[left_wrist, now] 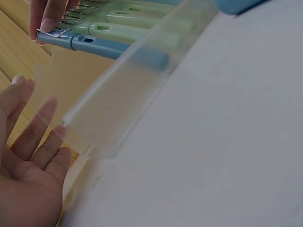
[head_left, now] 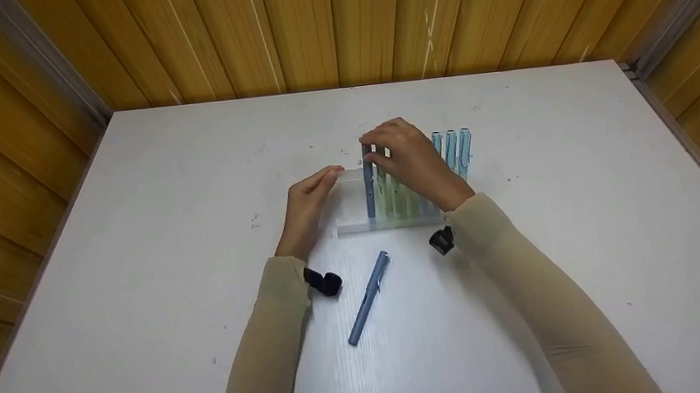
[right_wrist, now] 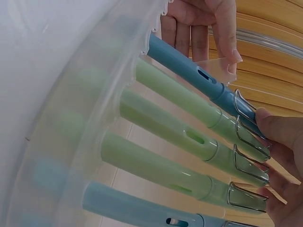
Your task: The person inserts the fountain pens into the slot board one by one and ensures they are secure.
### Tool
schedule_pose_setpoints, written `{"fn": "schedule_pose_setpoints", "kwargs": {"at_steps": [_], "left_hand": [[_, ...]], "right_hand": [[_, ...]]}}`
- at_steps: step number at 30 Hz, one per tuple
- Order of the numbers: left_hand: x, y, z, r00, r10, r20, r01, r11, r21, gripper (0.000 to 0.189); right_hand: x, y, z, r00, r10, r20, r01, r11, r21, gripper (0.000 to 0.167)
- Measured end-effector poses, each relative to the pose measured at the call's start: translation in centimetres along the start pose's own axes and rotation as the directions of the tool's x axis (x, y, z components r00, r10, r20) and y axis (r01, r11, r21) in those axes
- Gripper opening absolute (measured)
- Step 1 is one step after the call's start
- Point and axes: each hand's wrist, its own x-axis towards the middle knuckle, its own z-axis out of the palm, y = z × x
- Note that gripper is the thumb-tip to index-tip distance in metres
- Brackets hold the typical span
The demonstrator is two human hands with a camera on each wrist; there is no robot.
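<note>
A translucent pen rack [head_left: 354, 229] stands on the table with several pens in a row. My right hand [head_left: 411, 153] pinches the capped end of a dark blue pen [head_left: 369, 184] at the row's left end. In the left wrist view, that pen's lower end sits behind the rack's front lip. My left hand [head_left: 310, 207] holds the left edge of the rack's clear back panel [left_wrist: 61, 80], with fingers showing through it. Beside the blue pen stand several green pens [right_wrist: 165, 125], then light blue pens [head_left: 464, 147]. Another dark blue pen [head_left: 369, 298] lies on the table in front.
The white table [head_left: 135, 280] extends around the rack. Wood-look panels [head_left: 305, 30] rise behind it and at both sides. Black wrist cameras [head_left: 327, 283] sit close to the tabletop, one near the loose pen.
</note>
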Motion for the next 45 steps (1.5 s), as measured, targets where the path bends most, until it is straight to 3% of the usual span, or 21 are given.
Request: {"fn": "schedule_pose_setpoints", "kwargs": {"at_steps": [14, 22, 27, 38, 45], "left_hand": [[0.0, -0.2, -0.1, 1.0, 0.011, -0.005, -0.011, 1.0, -0.003, 0.036], [0.1, 0.0, -0.2, 1.0, -0.01, -0.006, 0.01, 1.0, -0.027, 0.038], [0.2, 0.0, -0.3, 1.0, 0.002, -0.002, -0.002, 0.999, -0.032, 0.041], [0.5, -0.3, -0.2, 1.0, -0.003, 0.009, 0.004, 0.997, -0.073, 0.041], [0.4, -0.3, -0.1, 1.0, -0.001, 0.003, 0.002, 0.998, -0.062, 0.041]], "right_hand": [[-0.1, -0.1, 0.1, 0.999, 0.051, 0.017, -0.052, 0.997, 0.052, 0.035], [-0.5, -0.3, -0.4, 0.998, -0.018, -0.062, 0.026, 0.992, 0.123, 0.032], [-1.3, -0.4, -0.6, 0.996, -0.071, -0.06, 0.08, 0.983, 0.162, 0.03], [-3.9, 0.0, -0.3, 0.981, -0.171, 0.088, 0.147, 0.963, 0.224, 0.027], [-5.6, 0.4, 0.3, 0.941, -0.204, 0.27, 0.113, 0.942, 0.315, 0.028]]}}
